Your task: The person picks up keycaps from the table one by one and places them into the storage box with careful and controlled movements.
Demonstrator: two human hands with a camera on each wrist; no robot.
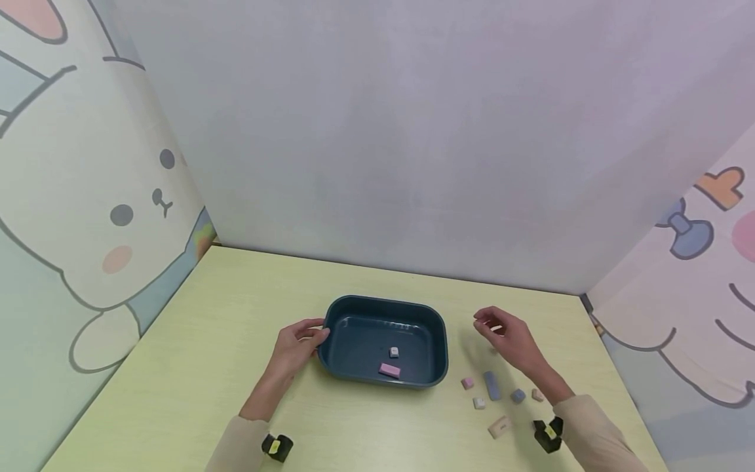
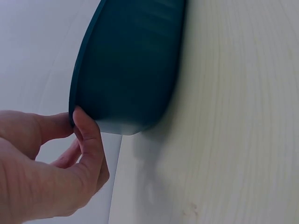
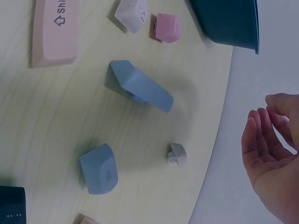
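My left hand [image 1: 297,347] pinches the left rim of a dark teal basin [image 1: 386,308] between thumb and fingers. Inside it lie a white keycap [image 1: 394,352] and a longer pink keycap [image 1: 390,370]. To the right of the basin my right hand [image 1: 510,337] hovers above the table, fingers loosely bent, with nothing visible between them. Below that hand several keycaps are scattered: a long blue one [image 3: 142,86], a blue Alt one [image 3: 99,169], a small grey one [image 3: 177,155], a small pink one [image 3: 167,28], a white one [image 3: 132,15] and a pale pink Shift one [image 3: 55,32].
The pale wood-grain table [image 1: 248,295] carries everything. A white curtain [image 1: 377,144] rises behind its back edge, and printed cartoon panels [image 1: 88,196] stand at both sides. Black wrist devices [image 1: 277,448] are worn near each sleeve. Another pale pink keycap [image 1: 537,394] lies beside the right wrist.
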